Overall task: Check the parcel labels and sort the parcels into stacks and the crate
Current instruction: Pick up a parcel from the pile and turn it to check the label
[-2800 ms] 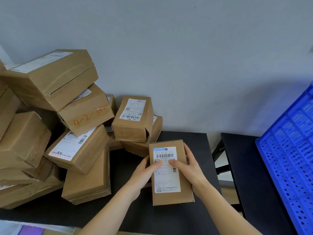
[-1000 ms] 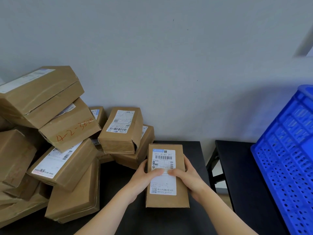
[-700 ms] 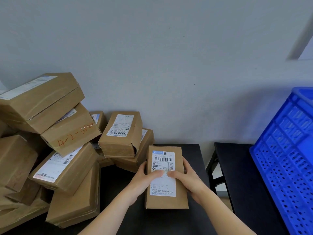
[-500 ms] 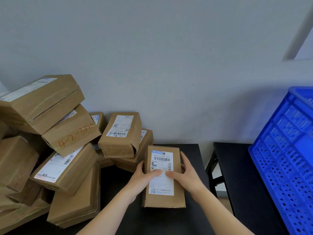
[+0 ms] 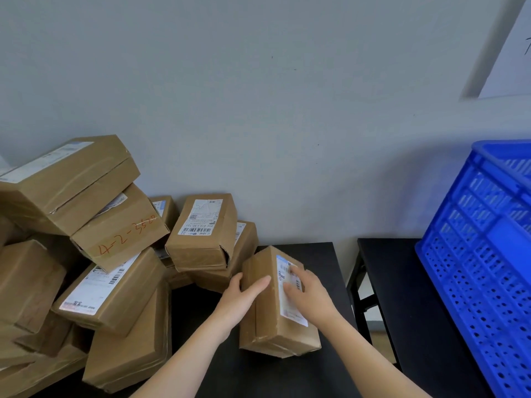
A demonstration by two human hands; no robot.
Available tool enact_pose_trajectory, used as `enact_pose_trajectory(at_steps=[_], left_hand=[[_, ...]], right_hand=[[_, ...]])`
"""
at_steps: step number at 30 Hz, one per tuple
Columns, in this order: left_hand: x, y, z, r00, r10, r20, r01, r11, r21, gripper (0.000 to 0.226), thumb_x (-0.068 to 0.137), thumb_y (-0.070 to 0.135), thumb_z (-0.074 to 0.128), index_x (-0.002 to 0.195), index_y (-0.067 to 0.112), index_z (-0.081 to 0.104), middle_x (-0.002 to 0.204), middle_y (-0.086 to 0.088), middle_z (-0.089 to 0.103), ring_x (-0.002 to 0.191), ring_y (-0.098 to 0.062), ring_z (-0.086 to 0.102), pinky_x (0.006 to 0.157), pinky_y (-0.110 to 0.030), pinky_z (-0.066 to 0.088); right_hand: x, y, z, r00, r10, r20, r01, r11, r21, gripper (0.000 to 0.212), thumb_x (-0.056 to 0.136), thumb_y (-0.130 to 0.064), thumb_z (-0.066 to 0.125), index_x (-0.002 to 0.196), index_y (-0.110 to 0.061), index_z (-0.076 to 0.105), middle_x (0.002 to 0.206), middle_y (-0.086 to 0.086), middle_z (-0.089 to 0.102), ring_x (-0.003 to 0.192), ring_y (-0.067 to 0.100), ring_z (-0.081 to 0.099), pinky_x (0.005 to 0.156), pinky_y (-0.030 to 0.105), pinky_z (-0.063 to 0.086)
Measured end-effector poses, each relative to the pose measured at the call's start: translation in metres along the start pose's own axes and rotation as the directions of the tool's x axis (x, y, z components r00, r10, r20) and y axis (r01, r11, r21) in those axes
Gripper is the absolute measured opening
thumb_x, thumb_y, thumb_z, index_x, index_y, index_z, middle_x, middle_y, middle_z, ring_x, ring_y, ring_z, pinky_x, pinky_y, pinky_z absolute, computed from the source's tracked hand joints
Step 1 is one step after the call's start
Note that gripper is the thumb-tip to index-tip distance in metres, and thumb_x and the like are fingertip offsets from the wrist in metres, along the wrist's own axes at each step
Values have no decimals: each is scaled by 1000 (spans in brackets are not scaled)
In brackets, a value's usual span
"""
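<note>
A brown cardboard parcel (image 5: 267, 320) stands tilted on its long side on the black table (image 5: 258, 377), its white label (image 5: 291, 311) facing right. My left hand (image 5: 238, 300) grips the parcel's left edge, thumb across the plain brown face. My right hand (image 5: 311, 297) lies on the label with fingers fairly straight. A blue perforated crate (image 5: 482, 254) stands at the right on a second black table (image 5: 402, 297). Left of the parcel is a heap of several brown parcels (image 5: 115, 294), some with labels up.
A parcel with its barcode label up (image 5: 201, 231) tops a small stack just behind my left hand. One box in the heap bears red handwriting (image 5: 126, 237). A gap (image 5: 356, 288) separates the two tables. The grey wall is close behind.
The parcel lay flat with its label up between both hands; it has been rolled onto its side, label now turned to the right. My right hand shifted onto the label face.
</note>
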State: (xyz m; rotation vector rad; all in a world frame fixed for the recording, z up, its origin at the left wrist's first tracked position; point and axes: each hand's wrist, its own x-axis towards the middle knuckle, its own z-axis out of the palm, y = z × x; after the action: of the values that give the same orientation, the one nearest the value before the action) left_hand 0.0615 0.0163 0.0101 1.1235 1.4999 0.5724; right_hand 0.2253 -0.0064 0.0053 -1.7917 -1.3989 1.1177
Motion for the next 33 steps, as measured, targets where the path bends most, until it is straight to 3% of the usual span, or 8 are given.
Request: enact_pose_trajectory(at_steps=[4,7,13,22,28,33], left_hand=[[1,4,-2,998,60,-33,-56,994,96,89,80,58,62,150,25,16,143,-4,39,127,-23,44,103,-41,41],[0,7,0,992,114,-47,-106,984,143,78,87,45,61,149,22,21,139,-6,44,123,-22,48,100,-42,46],[1,6,1,991,130,6,-127,953,275,72,88,39,62,148,22,24,143,-2,40,127,-20,46,104,-41,44],[4,2,0,995,15,97,-26,992,121,67,91,33,60,147,23,23,140,-1,43,125,-21,46,89,-31,46],[12,1,-4,994,-33,106,22,995,97,67,89,29,63,146,24,27,139,-2,46,125,-23,47,102,-44,44],[15,2,-4,991,-57,120,45,994,99,67,89,29,64,145,25,27,138,-2,46,125,-24,48,102,-47,45]], right_hand=[[-1,0,4,995,88,47,-95,980,177,53,98,-41,43,148,-26,31,146,-2,42,130,17,44,111,36,35],[-2,-1,9,990,131,43,-136,977,164,61,96,-48,43,149,-25,23,143,0,45,125,20,48,107,42,40],[-3,2,11,985,160,61,-166,978,123,74,91,-43,58,150,-26,17,140,-1,45,120,19,51,102,38,44],[2,1,17,970,228,77,-236,966,109,75,88,-43,61,149,-24,21,135,0,49,115,19,54,99,38,46],[10,-4,19,960,266,90,-272,960,71,72,88,-36,62,147,-23,23,133,1,50,113,20,54,96,38,47],[11,-6,19,952,291,99,-299,951,80,69,89,-34,62,146,-23,23,130,0,49,104,16,52,88,34,45]])
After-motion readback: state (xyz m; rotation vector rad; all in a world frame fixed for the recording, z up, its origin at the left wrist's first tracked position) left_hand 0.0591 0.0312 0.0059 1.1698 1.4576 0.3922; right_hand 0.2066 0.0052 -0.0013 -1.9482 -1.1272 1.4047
